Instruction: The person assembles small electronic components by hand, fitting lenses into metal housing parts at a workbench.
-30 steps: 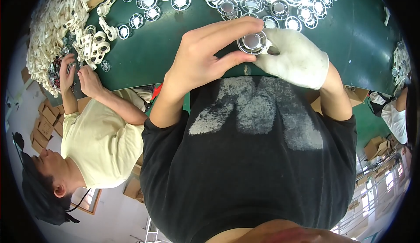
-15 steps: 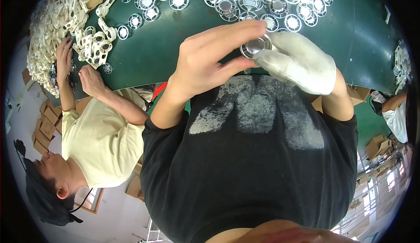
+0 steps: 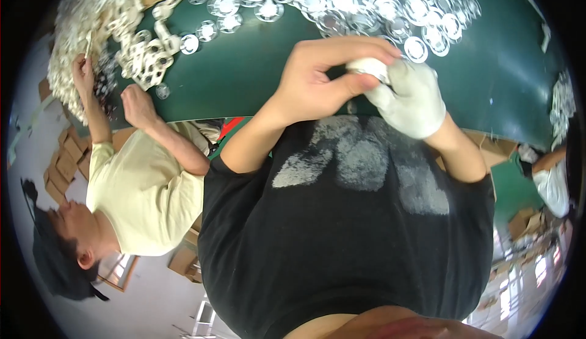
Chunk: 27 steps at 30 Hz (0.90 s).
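Between my two hands, over the table's near edge, is a small round metal ring part (image 3: 370, 67), its face catching the light. My bare left hand (image 3: 329, 81) pinches its left side with thumb and fingers. My right hand (image 3: 414, 98), in a white glove, closes on its right side, with glove fingers hiding much of the rim. Just beyond my hands spreads a heap of similar spoked silvery rings (image 3: 366, 9).
The green table (image 3: 232, 73) runs across the far side. To the left lie chained cream plastic parts (image 3: 143, 55) and a large cream pile (image 3: 76, 46). A co-worker in a yellow shirt (image 3: 152, 198) handles pieces there. Another person (image 3: 549, 183) shows at the far right.
The ring part has turned, its bright face tilting another way, and has shifted slightly right. My gloved fingers have curled tighter. The co-worker's left-side hand now raises a cream piece.
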Tool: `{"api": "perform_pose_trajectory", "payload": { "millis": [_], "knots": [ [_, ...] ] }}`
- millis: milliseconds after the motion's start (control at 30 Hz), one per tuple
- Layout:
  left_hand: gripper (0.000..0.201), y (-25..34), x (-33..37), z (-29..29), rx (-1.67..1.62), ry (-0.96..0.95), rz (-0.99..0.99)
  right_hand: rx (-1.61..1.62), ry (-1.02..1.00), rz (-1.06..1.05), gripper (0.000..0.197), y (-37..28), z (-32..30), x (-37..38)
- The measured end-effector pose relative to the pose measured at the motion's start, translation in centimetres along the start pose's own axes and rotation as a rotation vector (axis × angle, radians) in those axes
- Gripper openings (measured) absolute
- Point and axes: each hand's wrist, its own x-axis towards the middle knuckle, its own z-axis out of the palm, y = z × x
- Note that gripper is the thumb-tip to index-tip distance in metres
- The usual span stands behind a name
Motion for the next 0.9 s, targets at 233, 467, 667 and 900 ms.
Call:
{"api": "perform_pose_trajectory", "payload": {
  "millis": [233, 467, 667, 900],
  "knots": [
    [0.029, -0.7, 6.7, -8.4, 0.157, 0.278, -0.284, 0.124, 0.118, 0.087, 0.048, -1.4, -2.1, 0.1],
    [0.028, 4.7, 10.0, -14.9, 0.492, 0.666, -0.152, 0.261, 0.017, 0.092, 0.032, -1.1, -2.1, 0.1],
    [0.044, 0.8, -0.9, -24.0, 1.646, 0.609, -0.46, 0.298, 0.006, -0.058, 0.032, 0.8, -0.7, -0.6],
    [0.026, -0.8, -3.6, -25.1, 1.49, 0.664, -0.196, 0.179, -0.021, -0.169, 0.032, -0.4, -1.2, 0.5]
  ]
}}
